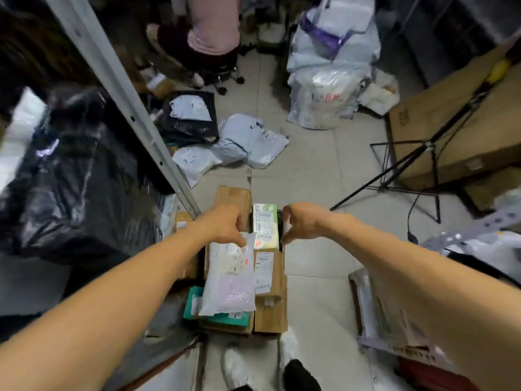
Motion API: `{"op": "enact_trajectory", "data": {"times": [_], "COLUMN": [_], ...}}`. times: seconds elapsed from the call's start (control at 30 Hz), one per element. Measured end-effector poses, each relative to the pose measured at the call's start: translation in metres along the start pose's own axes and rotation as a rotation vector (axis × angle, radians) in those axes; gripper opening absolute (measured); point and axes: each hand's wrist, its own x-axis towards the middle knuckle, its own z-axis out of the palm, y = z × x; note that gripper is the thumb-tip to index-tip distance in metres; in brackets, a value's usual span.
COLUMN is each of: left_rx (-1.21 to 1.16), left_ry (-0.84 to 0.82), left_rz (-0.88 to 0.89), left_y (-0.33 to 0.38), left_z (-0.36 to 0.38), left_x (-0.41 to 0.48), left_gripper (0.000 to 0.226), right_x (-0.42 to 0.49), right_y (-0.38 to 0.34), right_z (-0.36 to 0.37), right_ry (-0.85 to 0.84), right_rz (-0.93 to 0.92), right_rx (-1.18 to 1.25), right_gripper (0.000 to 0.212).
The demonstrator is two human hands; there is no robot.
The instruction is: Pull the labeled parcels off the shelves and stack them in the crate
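As the left hand [225, 225] is pinching a mailer [229, 277] onto the stack [270, 306], the right hand [301, 222] is hovering, fingers apart. Bagged parcels [248, 142] at twelve o'clock are probably waiting.

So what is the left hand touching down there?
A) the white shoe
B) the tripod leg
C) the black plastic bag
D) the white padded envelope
D: the left hand grips the top edge of the white padded envelope, which lies on the cardboard boxes.
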Motion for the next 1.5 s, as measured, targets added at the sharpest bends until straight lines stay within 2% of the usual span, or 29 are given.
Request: {"op": "enact_trajectory", "data": {"times": [0.1,0.2,0.3,0.4,0.53,0.7,0.83,0.9,0.97,1.07,1.2,1.3,1.4,1.43,1.5], "left_rx": [0.051,0.087,0.056,0.037,-0.021,-0.085,0.038,0.026,-0.035,-0.169,-0.318,-0.424,-0.560,-0.605,-0.674], "left_ry": [0.071,0.183,0.312,0.378,0.498,0.548,0.498,0.525,0.582,0.682,0.790,0.832,0.868,0.881,0.904], "left_rz": [0.051,0.075,0.067,0.020,-0.097,-0.289,-0.534,-0.648,-0.760,-0.947,-1.168,-1.342,-1.538,-1.603,-1.744], "left_y": [0.038,0.071,0.094,0.110,0.121,0.126,0.125,0.126,0.129,0.138,0.163,0.195,0.243,0.262,0.302], "left_z": [-0.063,-0.122,-0.165,-0.186,-0.175,-0.115,-0.053,-0.024,0.004,0.052,0.132,0.203,0.274,0.297,0.342], "left_x": [-0.036,-0.072,-0.113,-0.158,-0.225,-0.318,-0.398,-0.441,-0.486,-0.560,-0.665,-0.741,-0.811,-0.832,-0.868], "left_gripper": [0.033,0.029,0.026,0.035,0.033,0.034,0.041,0.040,0.041,0.042,0.038,0.026,0.032,0.035,0.033], "right_x": [-0.058,-0.108,-0.146,-0.178,-0.213,-0.263,-0.308,-0.338,-0.372,-0.430,-0.508,-0.578,-0.651,-0.674,-0.722], "right_y": [-0.010,-0.022,-0.034,-0.048,-0.073,-0.129,-0.183,-0.211,-0.237,-0.273,-0.308,-0.322,-0.331,-0.335,-0.336], "right_z": [-0.067,-0.127,-0.175,-0.202,-0.211,-0.182,-0.129,-0.100,-0.070,-0.018,0.058,0.111,0.167,0.187,0.224], "right_ry": [0.093,0.122,0.226,0.294,0.300,0.273,0.236,0.239,0.232,0.213,0.114,0.032,-0.046,-0.042,-0.084], "right_rz": [-0.021,-0.023,-0.069,-0.158,-0.291,-0.512,-0.740,-0.866,-0.987,-1.118,-1.251,-1.452,-1.733,-1.798,-1.908], "right_rx": [-0.010,-0.107,-0.154,-0.223,-0.346,-0.536,-0.724,-0.793,-0.810,-0.791,-0.860,-0.985,-1.060,-1.075,-1.121], "right_gripper": [0.062,0.054,0.051,0.054,0.051,0.043,0.031,0.021,0.023,0.053,0.062,0.057,0.027,0.025,0.038]}}
